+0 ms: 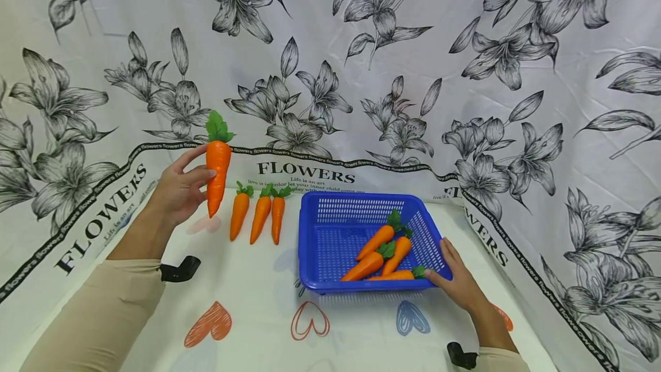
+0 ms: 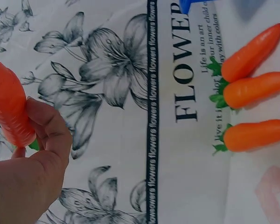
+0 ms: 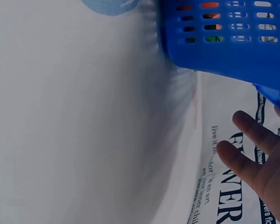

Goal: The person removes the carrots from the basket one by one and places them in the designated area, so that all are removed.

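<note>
My left hand [image 1: 181, 185] holds a bright orange carrot [image 1: 218, 174] upright above the table, its leafy green top pointing up. In the left wrist view the fingers [image 2: 49, 123] pinch this carrot [image 2: 7, 100], which the frame's edge cuts off. Just right of that hand, three more carrots [image 1: 261, 214] lie side by side on the cloth. A blue plastic basket [image 1: 304, 240] with slotted walls contains several carrots [image 1: 379, 239]. At its front right corner, my right hand [image 1: 459, 277] holds the rim, thumb on top. Other fingers spread outside the wall in the right wrist view.
A white tablecloth [image 1: 248, 314] with printed hearts covers the table. Behind and at both sides hangs a white cloth [image 1: 330, 108] with black flower prints and lettering. Dark wrist mounts [image 1: 181, 268] stick out at both sleeves.
</note>
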The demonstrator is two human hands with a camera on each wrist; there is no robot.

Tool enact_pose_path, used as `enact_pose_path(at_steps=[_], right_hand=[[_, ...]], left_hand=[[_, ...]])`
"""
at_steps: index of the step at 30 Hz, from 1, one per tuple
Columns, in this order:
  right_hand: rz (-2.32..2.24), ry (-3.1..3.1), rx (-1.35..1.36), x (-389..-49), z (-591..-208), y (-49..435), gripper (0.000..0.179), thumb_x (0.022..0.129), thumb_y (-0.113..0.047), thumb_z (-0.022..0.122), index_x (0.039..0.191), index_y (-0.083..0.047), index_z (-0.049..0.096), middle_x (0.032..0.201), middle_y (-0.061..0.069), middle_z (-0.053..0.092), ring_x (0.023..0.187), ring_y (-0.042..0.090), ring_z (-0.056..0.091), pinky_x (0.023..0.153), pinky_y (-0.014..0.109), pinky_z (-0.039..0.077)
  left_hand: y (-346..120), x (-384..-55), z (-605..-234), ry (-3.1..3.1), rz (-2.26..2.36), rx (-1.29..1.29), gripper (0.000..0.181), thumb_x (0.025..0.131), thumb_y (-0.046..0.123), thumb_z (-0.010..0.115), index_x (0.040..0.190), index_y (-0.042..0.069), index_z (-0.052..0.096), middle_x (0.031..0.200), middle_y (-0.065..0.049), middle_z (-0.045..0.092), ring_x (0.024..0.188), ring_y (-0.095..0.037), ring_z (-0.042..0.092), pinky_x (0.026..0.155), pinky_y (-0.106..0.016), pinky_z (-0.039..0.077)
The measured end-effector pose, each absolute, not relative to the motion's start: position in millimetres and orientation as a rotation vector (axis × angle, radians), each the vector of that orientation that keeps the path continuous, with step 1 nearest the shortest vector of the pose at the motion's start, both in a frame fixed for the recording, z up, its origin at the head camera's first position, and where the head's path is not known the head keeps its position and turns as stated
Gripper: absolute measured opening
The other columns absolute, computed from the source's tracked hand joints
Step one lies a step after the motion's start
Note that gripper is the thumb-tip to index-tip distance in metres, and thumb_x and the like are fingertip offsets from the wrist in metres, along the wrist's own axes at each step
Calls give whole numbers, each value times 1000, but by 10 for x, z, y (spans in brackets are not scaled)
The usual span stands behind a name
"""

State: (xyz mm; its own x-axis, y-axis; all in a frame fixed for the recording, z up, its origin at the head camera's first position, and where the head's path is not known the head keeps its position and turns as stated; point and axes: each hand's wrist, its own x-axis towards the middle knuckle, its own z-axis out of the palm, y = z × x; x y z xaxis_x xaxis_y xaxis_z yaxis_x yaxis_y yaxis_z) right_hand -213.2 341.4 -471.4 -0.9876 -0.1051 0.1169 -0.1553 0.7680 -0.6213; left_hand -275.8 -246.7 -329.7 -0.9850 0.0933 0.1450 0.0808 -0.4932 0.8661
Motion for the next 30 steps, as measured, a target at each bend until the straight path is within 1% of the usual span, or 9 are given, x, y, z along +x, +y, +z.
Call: enact_pose_path(at_steps=[3, 8, 11, 18, 22, 26, 30], right_hand=[[1027, -2877, 217, -2132, -4730, 3418, 90, 90, -40, 64, 155, -6, 12, 158, 18, 4, 138, 50, 11, 101, 72, 15], [1033, -2876, 214, -2126, -4735, 3417, 90, 89, -40, 64, 155, -5, 12, 159, 18, 4, 138, 50, 11, 101, 72, 15], [1024, -2874, 218, -2129, -4738, 3421, 90, 89, -40, 64, 154, -5, 12, 159, 18, 4, 138, 50, 11, 101, 71, 15], [1025, -2861, 231, -2142, -4753, 3438, 90, 89, -40, 64, 154, -5, 13, 159, 17, 5, 138, 50, 13, 101, 72, 16], [1025, -2868, 222, -2140, -4749, 3436, 90, 89, -41, 64, 155, -6, 12, 159, 17, 4, 138, 50, 12, 101, 72, 15], [1045, -2863, 222, -2133, -4737, 3430, 91, 89, -41, 65, 155, -6, 12, 159, 17, 4, 138, 49, 12, 102, 71, 15], [1077, -2851, 236, -2124, -4724, 3424, 91, 89, -39, 65, 154, -4, 13, 159, 18, 4, 139, 49, 11, 102, 71, 14]], left_hand=[[-2514, -2810, -3376, 1608, 2691, 227, 63, 91, -3, 62, 146, 18, 39, 114, -8, 59, 99, -23, 56, 79, -34, 54], [-2580, -2886, -3524, 1633, 2690, 152, 68, 91, -3, 63, 149, 17, 36, 105, -6, 62, 97, -22, 56, 78, -32, 54], [-2602, -2924, -3602, 1619, 2696, 123, 72, 90, -5, 64, 151, 16, 33, 103, -6, 61, 99, -21, 55, 77, -31, 54], [-2657, -3013, -3771, 1732, 2635, 23, 79, 88, 2, 70, 153, 20, 30, 111, -6, 53, 102, -21, 51, 77, -27, 54], [-2708, -3072, -3901, 1730, 2616, -57, 80, 88, 2, 70, 154, 22, 28, 109, -4, 54, 100, -20, 50, 76, -26, 53], [-2770, -3128, -4051, 1703, 2612, -122, 80, 89, 1, 68, 154, 23, 27, 104, 0, 60, 98, -19, 49, 76, -26, 52], [-2805, -3171, -4150, 1698, 2588, -178, 80, 90, 2, 67, 154, 25, 25, 113, -1, 54, 100, -18, 50, 75, -25, 53]])
